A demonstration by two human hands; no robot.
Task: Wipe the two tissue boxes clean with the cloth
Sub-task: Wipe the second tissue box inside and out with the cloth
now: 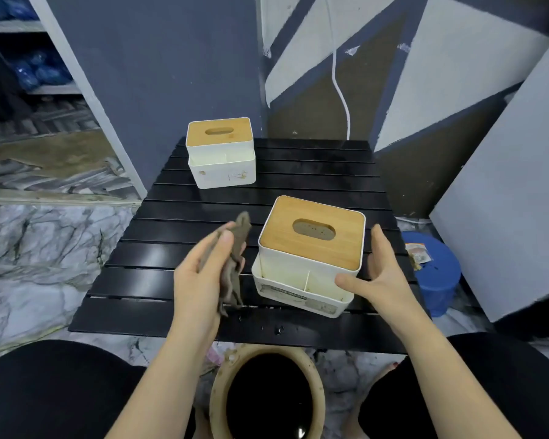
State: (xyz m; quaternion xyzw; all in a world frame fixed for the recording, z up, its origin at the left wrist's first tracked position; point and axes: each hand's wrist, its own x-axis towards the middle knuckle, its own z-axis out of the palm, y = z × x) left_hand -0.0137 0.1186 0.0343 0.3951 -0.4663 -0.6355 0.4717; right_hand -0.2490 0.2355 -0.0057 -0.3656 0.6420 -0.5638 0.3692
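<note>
Left grip (203, 274) clutching cloth (235, 264) | right grip (384, 274) spread beside near tissue box (311, 248)

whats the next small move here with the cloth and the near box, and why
Probably bring the left hand and its cloth rightward onto the near tissue box, starting at its smudged front wall. The cloth hangs just left of the box, not touching it, while the right hand is open at the box's right side, placed to steady it. The far tissue box can wait.
</note>
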